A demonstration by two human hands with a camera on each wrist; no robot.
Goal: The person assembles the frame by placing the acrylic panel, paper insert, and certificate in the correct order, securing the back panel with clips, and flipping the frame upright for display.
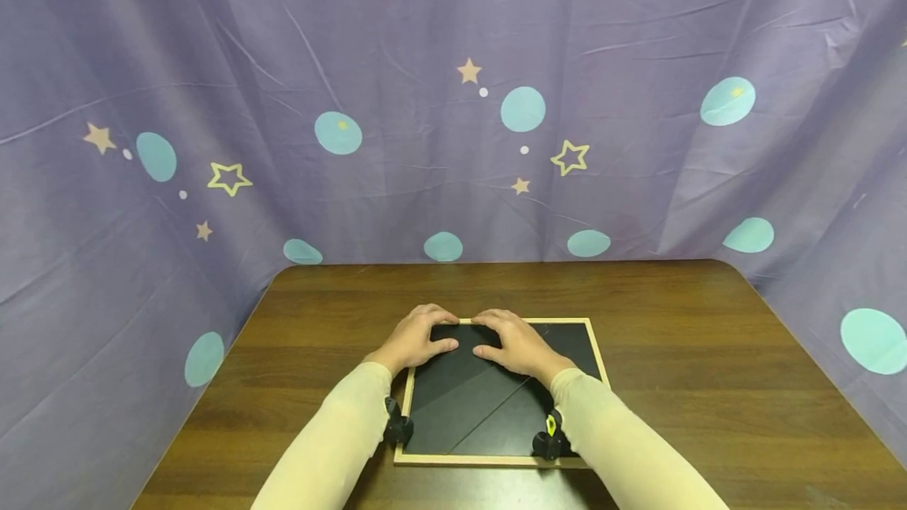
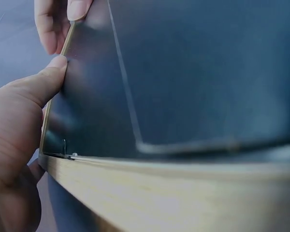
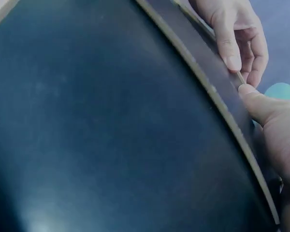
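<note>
A black board with a pale wooden frame lies in front of me on the table. Both hands are at its far side, a short gap between them. My left hand grips the far edge, thumb on the near face and fingers beyond it. To its right, my right hand pinches the same edge in a mirrored hold. Thin lines cross the black surface in the head view. From the right wrist, a long brownish panel edge stands out over the dark surface. Undersides of the fingers are partly hidden.
The brown wooden table extends around the board on all sides. A purple curtain with stars and blue-green circles hangs along its back and sides. Black wrist-worn devices sit by the sleeves, over the board's near part.
</note>
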